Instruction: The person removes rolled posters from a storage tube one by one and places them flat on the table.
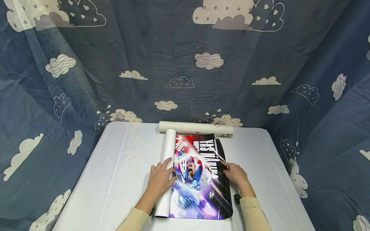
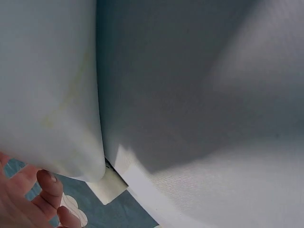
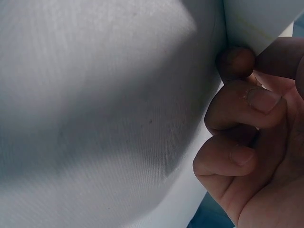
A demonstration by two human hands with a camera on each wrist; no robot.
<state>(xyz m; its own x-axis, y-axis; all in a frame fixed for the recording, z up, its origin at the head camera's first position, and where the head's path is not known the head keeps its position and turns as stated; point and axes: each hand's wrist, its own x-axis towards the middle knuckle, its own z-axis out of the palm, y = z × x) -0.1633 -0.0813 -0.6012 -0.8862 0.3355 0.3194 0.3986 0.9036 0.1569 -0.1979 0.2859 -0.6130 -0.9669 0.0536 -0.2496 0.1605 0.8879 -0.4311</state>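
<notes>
A glossy poster [image 1: 202,199] with a helmeted racer and white lettering lies partly unrolled on the table. Its left side is still a white roll [image 1: 170,146]. My left hand [image 1: 160,178] rests on this roll, fingers spread and thumb toward the printed side. In the left wrist view the roll's pale surface [image 2: 47,85] fills the left, with loosely bent fingers [image 2: 49,190] below it. At the poster's right edge, my right hand [image 1: 237,175] pinches the sheet. The right wrist view shows that edge between thumb and forefinger, the other fingers [image 3: 232,156] curled.
A second, cream-coloured roll [image 1: 196,128] lies crosswise along the table's far edge, just beyond the poster. The white-covered table [image 1: 127,163] has rounded far corners. Dark blue cloud-patterned cloth [image 1: 162,48] hangs behind and on both sides.
</notes>
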